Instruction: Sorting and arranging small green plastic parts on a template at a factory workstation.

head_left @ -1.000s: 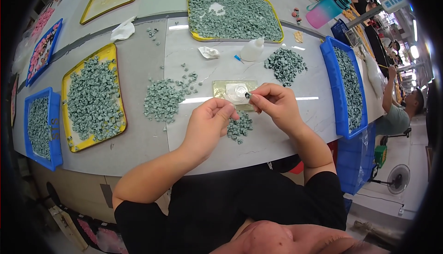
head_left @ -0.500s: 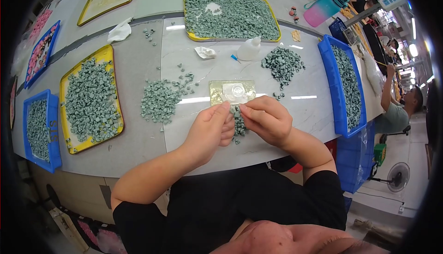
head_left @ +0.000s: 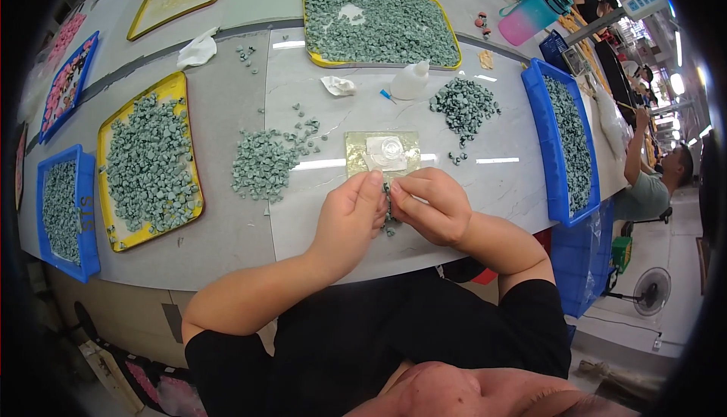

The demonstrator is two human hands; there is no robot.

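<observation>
My left hand and my right hand meet at the near side of the table, fingertips pinched together. Between them shows a small dark-green piece, partly covered by the fingers. A few loose green pieces lie under the hands, mostly hidden. Just beyond the fingertips is a yellowish square pad bearing a small clear round dish. To the left spreads a heap of grey-green pieces; a darker green heap lies to the right.
A white squeeze bottle and crumpled tissue stand beyond the pad. Yellow-rimmed trays hold green pieces, as do blue bins at both sides. A pink-teal bottle stands far right; a person sits beyond.
My hands have come closer together, the right shifting slightly left and the left slightly right. The small green piece now shows between the fingertips. The table items stay put.
</observation>
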